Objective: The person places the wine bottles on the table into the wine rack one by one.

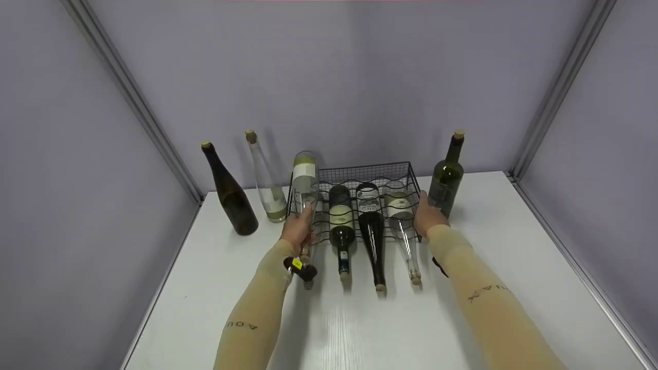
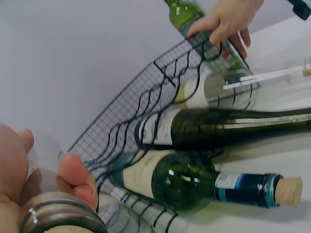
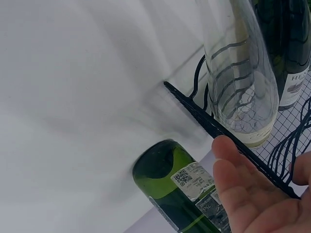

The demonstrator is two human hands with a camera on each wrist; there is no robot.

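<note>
My left hand (image 1: 296, 228) grips a clear glass bottle (image 1: 305, 180) by its narrower part, its base pointing away over the left end of a black wire bottle rack (image 1: 367, 167). In the left wrist view, the corked neck (image 2: 63, 213) is close to the camera. At the rack's right end, my right hand (image 1: 429, 216) holds the side wall, fingers outside and thumb (image 3: 302, 169) inside. Lying in the rack are a green bottle (image 1: 341, 231), a dark slim bottle (image 1: 374, 241) and a clear bottle (image 1: 403, 226), necks toward me. Whether another clear bottle lies under my left hand is hard to tell.
A dark brown bottle (image 1: 234, 205) and a clear corked bottle (image 1: 268, 190) stand left of the rack. A green bottle (image 1: 447, 177) stands right, just beyond my right hand. The white table (image 1: 339, 334) meets grey walls (image 1: 360, 77) behind and at both sides.
</note>
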